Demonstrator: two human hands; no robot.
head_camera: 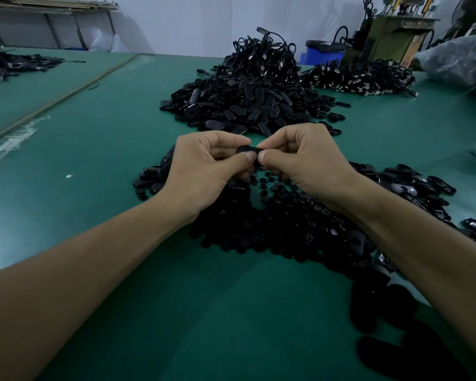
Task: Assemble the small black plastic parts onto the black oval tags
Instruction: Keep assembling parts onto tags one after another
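Note:
My left hand [204, 166] and my right hand [300, 163] meet above the green table, thumbs nearly touching. Between them they pinch one black oval tag [247, 149], mostly hidden by the fingers. Whether a small part sits on it I cannot tell. Beneath my hands lies a spread of small black plastic parts [272, 185] mixed with loose oval tags [412, 188]. A big heap of black oval tags [245, 105] rises just beyond my hands.
Corded black pieces [270, 56] top the far heap, and another pile [360, 78] lies at the back right. A plastic bag [456, 59] sits far right, a blue bin [322, 55] and a machine [390, 31] behind. More black pieces [8, 64] lie far left on the green table [94, 160].

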